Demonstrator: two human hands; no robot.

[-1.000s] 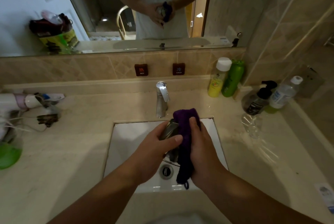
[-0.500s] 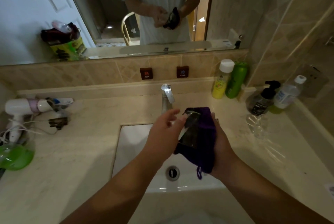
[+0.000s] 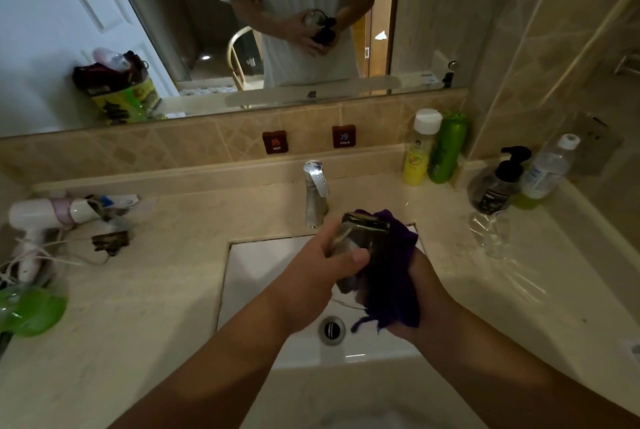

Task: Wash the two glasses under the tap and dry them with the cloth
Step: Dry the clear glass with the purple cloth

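A: So, status at the sink (image 3: 263,276): drying stage. Left hand (image 3: 322,267) is closed round one glass (image 3: 360,241), thumb across the near side, holding it tilted over the basin. Right hand (image 3: 412,293) is closed on the purple cloth (image 3: 391,276), pressing it against the glass's right side.

B: Tap (image 3: 315,193) running?

A: No stream visible under the spout. I'd judge washing of this glass finished and wiping in progress.

B: And the second glass?

A: Second glass (image 3: 491,231) stands on the counter (image 3: 138,290) to the right, in front of the pump bottle (image 3: 498,186), well apart from the hands. It's clear against pale stone, so I can't tell whether it's wet, dry, upright or inverted.

B: Remaining work, then?

A: Finish wiping the held glass and set it down. The other may be already done, or may need the full wash and dry; the view doesn't settle that.
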